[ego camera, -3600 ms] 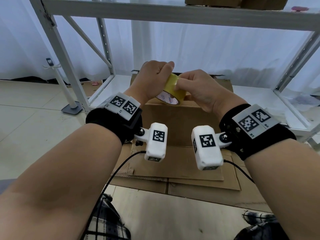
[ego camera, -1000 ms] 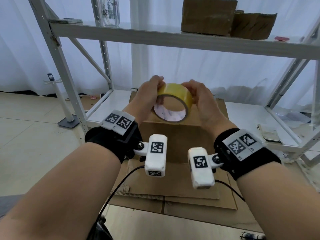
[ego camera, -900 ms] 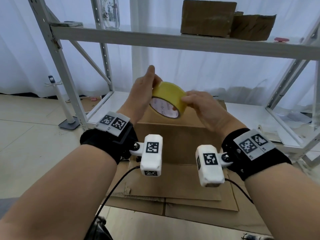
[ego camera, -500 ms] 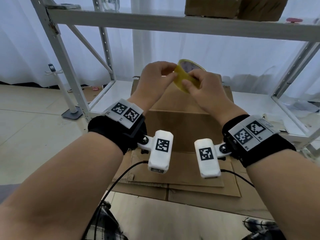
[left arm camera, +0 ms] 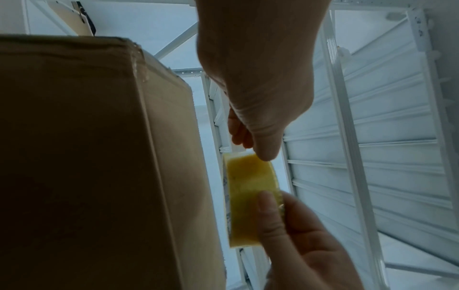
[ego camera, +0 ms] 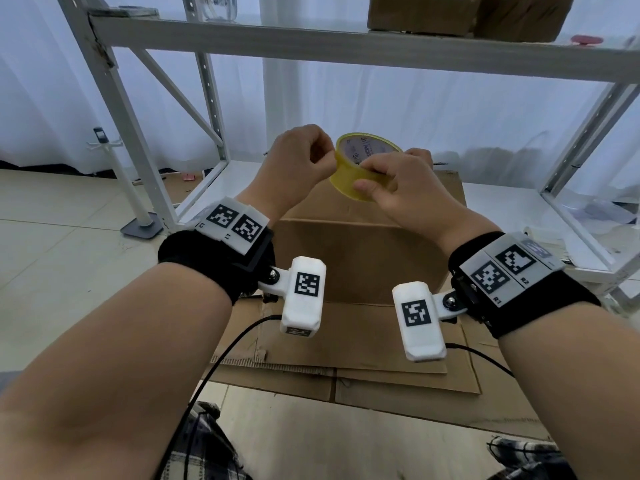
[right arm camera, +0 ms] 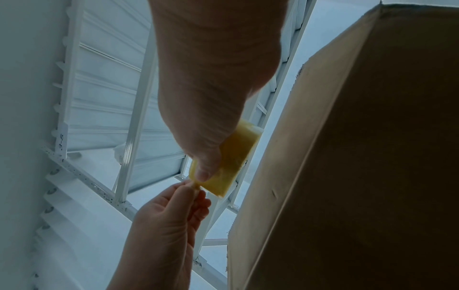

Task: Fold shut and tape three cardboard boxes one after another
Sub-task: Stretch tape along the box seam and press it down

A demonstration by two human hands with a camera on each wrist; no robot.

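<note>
A brown cardboard box [ego camera: 360, 258] stands upright in front of me with its top folded shut. Above its far top edge both hands hold a roll of yellow tape [ego camera: 349, 174]. My right hand [ego camera: 391, 188] grips the roll, thumb on its outer band and fingers through the core. My left hand [ego camera: 301, 161] pinches the loose tape end at the roll's left edge. The left wrist view shows the yellow tape [left arm camera: 250, 194] beside the box [left arm camera: 87, 157]. In the right wrist view the thumb presses the tape roll [right arm camera: 231, 160] while the left hand [right arm camera: 181, 198] pinches the end.
Flattened cardboard sheets [ego camera: 346, 368] lie on the tiled floor under the box. A white metal shelf frame [ego camera: 311, 39] stands behind, with more cardboard boxes [ego camera: 464, 12] on its upper shelf. A small white stand [ego camera: 138, 216] is at the left.
The roll was turned over between both hands, lifted and lowered again. Now the left hand has shifted from holding the roll to pinching the tape end at its left edge.
</note>
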